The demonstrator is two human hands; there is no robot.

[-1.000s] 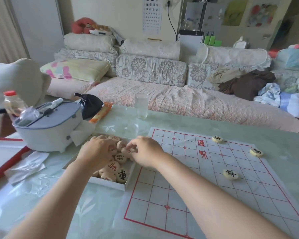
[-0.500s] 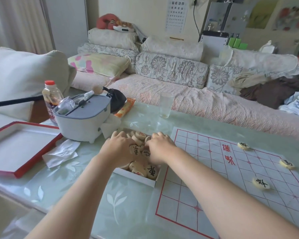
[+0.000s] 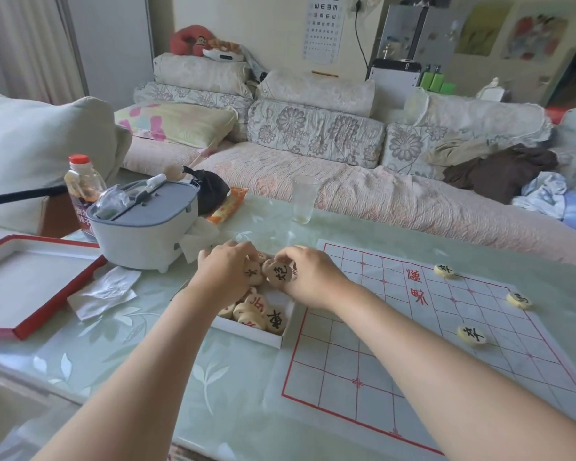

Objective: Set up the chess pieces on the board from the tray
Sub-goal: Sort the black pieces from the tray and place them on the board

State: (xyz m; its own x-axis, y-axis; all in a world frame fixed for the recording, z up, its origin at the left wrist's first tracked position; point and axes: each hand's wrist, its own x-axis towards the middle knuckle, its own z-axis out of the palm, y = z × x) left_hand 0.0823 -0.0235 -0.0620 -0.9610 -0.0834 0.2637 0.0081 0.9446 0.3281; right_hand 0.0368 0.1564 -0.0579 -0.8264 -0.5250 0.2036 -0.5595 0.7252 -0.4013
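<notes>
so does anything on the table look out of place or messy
Nothing spilled or broken. The right hand holds a piece; more pieces lie in a jumbled heap in the tray, and a crumpled plastic sheet lies loose on the table left of it.

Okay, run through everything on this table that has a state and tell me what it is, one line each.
right hand: pinches a black-marked piece above the tray.
left hand: fingers down among the tray pieces, grip unclear.
tray: open, heaped with pieces.
board: flat, three pieces on it.
glass: upright, almost empty.
bottle: upright, capped.
</notes>
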